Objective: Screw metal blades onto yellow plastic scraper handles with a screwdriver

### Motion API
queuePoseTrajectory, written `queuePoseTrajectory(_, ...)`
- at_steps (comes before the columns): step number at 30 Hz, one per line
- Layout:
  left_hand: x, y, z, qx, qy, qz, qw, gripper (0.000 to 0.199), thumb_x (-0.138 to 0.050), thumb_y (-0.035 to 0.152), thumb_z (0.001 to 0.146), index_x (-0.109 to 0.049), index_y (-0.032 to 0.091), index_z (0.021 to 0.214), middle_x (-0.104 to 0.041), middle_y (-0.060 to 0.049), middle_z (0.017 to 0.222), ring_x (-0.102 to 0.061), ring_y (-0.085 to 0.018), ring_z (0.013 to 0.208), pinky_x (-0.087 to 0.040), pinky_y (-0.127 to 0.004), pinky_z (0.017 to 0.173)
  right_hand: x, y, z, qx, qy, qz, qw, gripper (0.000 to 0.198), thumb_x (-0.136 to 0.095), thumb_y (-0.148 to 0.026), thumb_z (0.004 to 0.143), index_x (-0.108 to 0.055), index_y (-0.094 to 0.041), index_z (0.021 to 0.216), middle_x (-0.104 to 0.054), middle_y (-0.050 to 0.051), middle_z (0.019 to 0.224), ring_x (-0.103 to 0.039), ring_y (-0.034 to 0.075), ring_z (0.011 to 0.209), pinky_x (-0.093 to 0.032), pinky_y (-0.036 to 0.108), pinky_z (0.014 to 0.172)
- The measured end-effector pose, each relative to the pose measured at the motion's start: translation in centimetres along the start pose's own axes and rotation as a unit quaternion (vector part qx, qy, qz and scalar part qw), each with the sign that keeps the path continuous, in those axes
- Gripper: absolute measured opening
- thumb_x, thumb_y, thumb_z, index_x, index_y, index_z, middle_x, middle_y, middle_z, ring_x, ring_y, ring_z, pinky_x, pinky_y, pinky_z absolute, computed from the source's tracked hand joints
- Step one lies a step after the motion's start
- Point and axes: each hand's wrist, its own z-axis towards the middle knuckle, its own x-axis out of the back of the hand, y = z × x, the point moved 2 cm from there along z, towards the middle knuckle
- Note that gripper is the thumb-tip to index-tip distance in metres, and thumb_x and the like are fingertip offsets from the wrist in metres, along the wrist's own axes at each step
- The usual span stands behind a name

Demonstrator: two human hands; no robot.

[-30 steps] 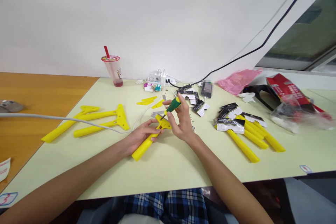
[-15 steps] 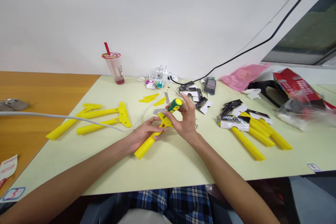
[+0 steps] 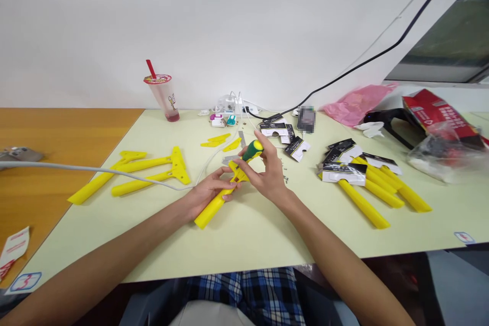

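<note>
My left hand [image 3: 208, 194] is closed around the handle of a yellow scraper [image 3: 211, 214], its head turned away from me. My right hand [image 3: 272, 175] grips a screwdriver [image 3: 253, 150] with a green and yellow handle, which leans over the scraper's head. The fingers hide its tip. Thin metal blades [image 3: 242, 138] and loose yellow plastic pieces [image 3: 215, 140] lie just beyond the hands. Small screws [image 3: 286, 179] are scattered beside my right wrist. More yellow scrapers [image 3: 179, 165] without cards rest on the left.
Finished-looking yellow handles [image 3: 364, 204] with black and white cards [image 3: 344, 173] lie at the right. A drink cup [image 3: 165, 99] stands by the wall near a power strip [image 3: 229, 106]. A grey cable [image 3: 95, 169] crosses the left side. Pink plastic [image 3: 355, 104] and a red bag [image 3: 443, 117] sit far right.
My right hand and the screwdriver have shifted slightly, and more of the scraper's head shows between the hands. Both hands keep their grip. The camera view has turned a little.
</note>
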Motion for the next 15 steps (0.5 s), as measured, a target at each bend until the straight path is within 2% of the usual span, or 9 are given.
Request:
queuePoseTrajectory(3, 0.25, -0.16, 0.22, -0.013, 0.010, -0.020, 1.000, 0.055, -0.091, 0.002, 0.069, -0.060, 0.021, 0.111, -0.072, -0.008, 0.105, -0.072, -0.015, 0.081, -0.042, -0.020, 0.053, -0.13, 0.00, -0.02, -0.003, -0.027, -0.002, 1.000, 0.084, -0.067, -0.031, 0.108, -0.019, -0.040, 0.177, -0.071, 0.011, 0.135, -0.075, 0.029, 0.116, -0.066, 0.055, 0.103)
queuePoseTrajectory(5, 0.42, -0.26, 0.38, -0.020, 0.011, -0.025, 0.999, 0.056, -0.092, 0.002, 0.068, -0.060, 0.020, 0.111, -0.072, -0.009, 0.105, -0.073, -0.016, 0.083, -0.041, -0.019, 0.052, -0.36, -0.01, -0.11, -0.016, -0.038, 0.023, 0.999, 0.085, -0.062, -0.031, 0.111, -0.011, -0.039, 0.178, -0.069, 0.012, 0.139, -0.074, 0.028, 0.119, -0.066, 0.056, 0.105)
queuePoseTrajectory(8, 0.48, -0.35, 0.45, -0.017, 0.001, -0.011, 1.000, 0.056, -0.093, 0.005, 0.069, -0.060, 0.020, 0.112, -0.073, -0.009, 0.101, -0.072, -0.015, 0.081, -0.042, -0.019, 0.053, -0.57, 0.00, -0.30, -0.030, -0.005, 0.049, 0.998, 0.083, -0.065, -0.030, 0.110, -0.016, -0.040, 0.177, -0.074, 0.008, 0.121, -0.077, 0.024, 0.101, -0.069, 0.050, 0.095)
queuePoseTrajectory(11, 0.34, -0.28, 0.33, -0.014, -0.004, -0.006, 1.000, 0.054, -0.092, 0.006, 0.070, -0.059, 0.020, 0.110, -0.073, -0.009, 0.102, -0.072, -0.015, 0.080, -0.043, -0.020, 0.054, -0.35, -0.04, -0.36, -0.019, 0.024, 0.023, 0.999, 0.081, -0.070, -0.030, 0.107, -0.025, -0.040, 0.174, -0.074, 0.005, 0.107, -0.075, 0.024, 0.090, -0.069, 0.048, 0.089)
queuePoseTrajectory(13, 0.27, -0.18, 0.26, -0.015, 0.004, -0.013, 1.000, 0.055, -0.091, 0.004, 0.070, -0.058, 0.021, 0.110, -0.073, -0.009, 0.103, -0.071, -0.015, 0.079, -0.043, -0.020, 0.054, -0.13, -0.11, -0.25, -0.012, 0.007, 0.006, 1.000, 0.079, -0.067, -0.032, 0.109, -0.023, -0.038, 0.174, -0.074, 0.009, 0.116, -0.075, 0.026, 0.098, -0.068, 0.051, 0.091)
queuePoseTrajectory(15, 0.26, -0.10, 0.25, -0.017, 0.013, -0.017, 1.000, 0.055, -0.091, 0.004, 0.070, -0.057, 0.022, 0.110, -0.073, -0.009, 0.104, -0.071, -0.015, 0.080, -0.044, -0.020, 0.054, 0.00, -0.16, -0.13, -0.009, -0.020, 0.005, 1.000, 0.079, -0.061, -0.035, 0.111, -0.017, -0.036, 0.176, -0.070, 0.014, 0.134, -0.073, 0.030, 0.116, -0.067, 0.055, 0.099)
